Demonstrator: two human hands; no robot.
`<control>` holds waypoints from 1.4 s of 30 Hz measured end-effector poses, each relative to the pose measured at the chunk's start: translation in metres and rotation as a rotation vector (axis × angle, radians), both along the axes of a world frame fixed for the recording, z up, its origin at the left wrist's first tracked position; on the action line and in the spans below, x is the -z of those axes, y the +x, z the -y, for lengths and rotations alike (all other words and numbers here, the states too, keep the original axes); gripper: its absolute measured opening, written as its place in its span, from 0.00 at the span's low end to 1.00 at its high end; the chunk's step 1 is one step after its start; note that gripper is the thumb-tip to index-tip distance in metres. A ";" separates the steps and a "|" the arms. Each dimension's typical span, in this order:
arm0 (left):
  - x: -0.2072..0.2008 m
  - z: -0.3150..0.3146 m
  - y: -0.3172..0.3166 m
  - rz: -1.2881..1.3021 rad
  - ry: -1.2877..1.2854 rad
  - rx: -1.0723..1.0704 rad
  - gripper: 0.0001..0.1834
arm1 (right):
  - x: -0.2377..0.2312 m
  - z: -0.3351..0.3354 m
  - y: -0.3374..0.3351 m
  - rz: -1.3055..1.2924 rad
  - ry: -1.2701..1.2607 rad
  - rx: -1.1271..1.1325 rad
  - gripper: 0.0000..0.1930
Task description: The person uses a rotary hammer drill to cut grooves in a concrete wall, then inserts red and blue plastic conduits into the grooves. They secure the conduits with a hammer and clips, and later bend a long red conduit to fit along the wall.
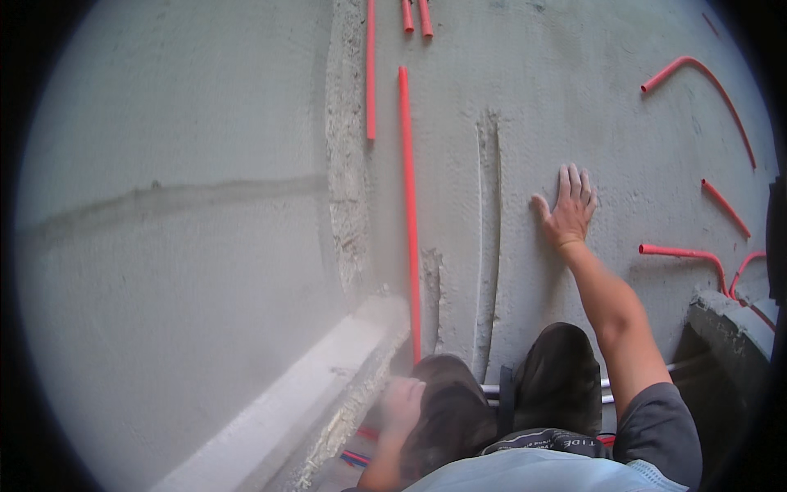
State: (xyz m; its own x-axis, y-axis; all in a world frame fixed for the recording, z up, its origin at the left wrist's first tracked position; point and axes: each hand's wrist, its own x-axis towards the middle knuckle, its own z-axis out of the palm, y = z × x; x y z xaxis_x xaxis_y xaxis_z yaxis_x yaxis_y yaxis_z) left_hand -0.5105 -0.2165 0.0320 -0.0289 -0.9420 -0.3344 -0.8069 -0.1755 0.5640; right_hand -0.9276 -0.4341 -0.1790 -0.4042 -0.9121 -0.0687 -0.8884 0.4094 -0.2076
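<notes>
I seem to be bracing: right of centre, my right hand (571,205), fingers slightly spread and gripping nothing, lies against the plastered wall (566,98). Lower centre, my left hand (402,406) blurs; I can't tell its grip. Shifting calls for a steady right palm.

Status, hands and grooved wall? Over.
Right hand open against grey plastered wall. Left hand low, blurred, grip unclear. Straight red pipe left of narrow groove. Dark-trousered knees partly hide lower wall.

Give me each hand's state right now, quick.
Left hand: blurred near the left knee; open or closed, cannot be told.
Right hand: open, fingers spread against the wall.
</notes>
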 end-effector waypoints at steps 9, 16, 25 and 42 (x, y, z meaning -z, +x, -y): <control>0.025 -0.173 0.159 -0.012 0.500 -0.169 0.15 | 0.023 -0.005 0.002 -0.148 -0.168 -0.014 0.46; 0.111 -0.280 0.220 0.239 0.452 0.239 0.38 | 0.048 -0.024 -0.011 -0.165 -0.582 -0.057 0.30; 0.150 -0.343 0.183 0.142 0.163 -0.033 0.17 | -0.029 -0.148 0.214 0.784 -0.071 -0.546 0.15; 0.138 -0.331 0.125 -0.326 0.179 -0.304 0.13 | -0.044 -0.115 0.316 0.706 0.388 -0.306 0.20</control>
State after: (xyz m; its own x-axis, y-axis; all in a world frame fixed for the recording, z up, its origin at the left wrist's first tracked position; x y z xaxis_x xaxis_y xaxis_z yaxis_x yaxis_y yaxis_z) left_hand -0.3858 0.1142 -0.1063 0.1082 -0.8524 -0.5116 -0.4903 -0.4934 0.7184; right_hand -0.6112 -0.3196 -0.1347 0.1104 -0.8339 -0.5407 -0.6867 0.3293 -0.6481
